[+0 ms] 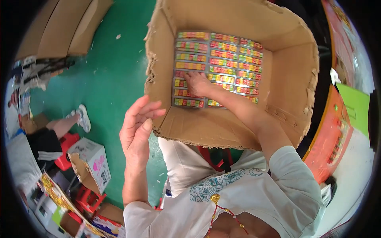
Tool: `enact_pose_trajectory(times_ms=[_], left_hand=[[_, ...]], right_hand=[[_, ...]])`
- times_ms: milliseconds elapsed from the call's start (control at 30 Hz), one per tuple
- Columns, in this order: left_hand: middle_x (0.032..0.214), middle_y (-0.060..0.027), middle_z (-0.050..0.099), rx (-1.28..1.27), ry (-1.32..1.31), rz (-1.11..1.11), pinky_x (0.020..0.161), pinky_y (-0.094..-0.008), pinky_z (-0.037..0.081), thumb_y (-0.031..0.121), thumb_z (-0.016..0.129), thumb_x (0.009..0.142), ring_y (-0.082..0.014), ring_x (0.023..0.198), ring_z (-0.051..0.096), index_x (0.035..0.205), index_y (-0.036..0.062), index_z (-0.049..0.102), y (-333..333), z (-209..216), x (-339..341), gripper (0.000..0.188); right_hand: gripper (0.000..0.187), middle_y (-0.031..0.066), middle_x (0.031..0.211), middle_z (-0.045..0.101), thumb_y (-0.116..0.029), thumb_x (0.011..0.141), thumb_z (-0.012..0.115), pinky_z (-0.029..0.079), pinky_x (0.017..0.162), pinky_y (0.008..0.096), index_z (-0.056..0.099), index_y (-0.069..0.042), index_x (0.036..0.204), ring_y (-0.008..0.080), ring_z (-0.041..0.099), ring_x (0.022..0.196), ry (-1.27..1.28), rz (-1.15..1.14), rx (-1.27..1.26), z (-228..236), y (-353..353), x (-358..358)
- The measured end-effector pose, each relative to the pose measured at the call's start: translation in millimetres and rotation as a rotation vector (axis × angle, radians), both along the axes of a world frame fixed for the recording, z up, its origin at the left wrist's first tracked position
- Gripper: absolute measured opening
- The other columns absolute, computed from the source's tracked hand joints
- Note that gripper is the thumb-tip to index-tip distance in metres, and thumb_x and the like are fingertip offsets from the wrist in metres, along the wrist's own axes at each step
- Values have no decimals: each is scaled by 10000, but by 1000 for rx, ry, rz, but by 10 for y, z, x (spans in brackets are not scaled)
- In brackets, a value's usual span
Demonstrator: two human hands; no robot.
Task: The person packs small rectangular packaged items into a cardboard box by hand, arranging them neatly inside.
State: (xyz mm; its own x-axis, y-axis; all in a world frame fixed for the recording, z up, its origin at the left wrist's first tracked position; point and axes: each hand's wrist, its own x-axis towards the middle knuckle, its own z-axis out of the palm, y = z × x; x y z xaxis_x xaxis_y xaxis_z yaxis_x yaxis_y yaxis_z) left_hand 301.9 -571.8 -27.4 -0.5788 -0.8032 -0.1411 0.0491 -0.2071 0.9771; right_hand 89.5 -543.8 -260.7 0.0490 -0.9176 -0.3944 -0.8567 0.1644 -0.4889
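My right hand (198,84) is down in the big brown box (206,125), on the left line of little packs (220,70). Its fingers are partly hidden, so I can't tell if they pinch one. My left hand (139,127) is up by the near left corner, fingers loosely bent, holding nothing, maybe to stay out of the way. The packs lie flat in three neat lines, I think so they all fit. They look shiny, with red, yellow and green squares.

Cardboard box (234,133): top is lying open; walls (293,75) are barring sideways passage; right forearm (244,111) is crossing near rim (198,142).
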Motion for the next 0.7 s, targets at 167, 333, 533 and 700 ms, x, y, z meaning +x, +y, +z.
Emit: enact_pose_trajectory(times_ms=[167, 333, 533, 700], left_hand=[[1116, -201, 604, 59, -54, 50, 871, -362, 480, -2, 494, 889, -280, 957, 621, 1279, -40, 455, 223, 76, -137, 393], [1195, -239, 545, -36, 156, -310, 903, -439, 457, 143, 485, 934, -336, 996, 585, 1333, -50, 375, 727, 436, -139, 457], [1161, -199, 577, 202, 85, -773, 927, -375, 443, 2, 451, 876, -254, 1017, 592, 1298, -39, 426, 1884, 452, -764, 425], [1149, -174, 592, 336, 64, -1008, 905, -352, 442, -9, 457, 857, -240, 993, 600, 1279, -24, 455, 2764, 635, -1103, 422]], right_hand=[[449, 140, 995, 596, -327, 655, 723, 481, 776, 459, 634, -102, 1032, 343, 574, 939, -73, -61, -245, 265, 83, -306], [330, 129, 1042, 550, -172, 714, 623, 437, 814, 424, 580, -49, 1017, 296, 543, 1003, 135, -178, -534, 1573, 709, -759], [535, 178, 1215, 500, -161, 701, 647, 426, 889, 481, 508, -54, 1206, 347, 487, 1136, 670, -675, -854, 2848, 3116, -1674], [523, 193, 1275, 469, -216, 803, 637, 389, 943, 490, 452, -63, 1267, 371, 459, 1166, 1086, -1309, -792, 2977, 5275, -2455]])
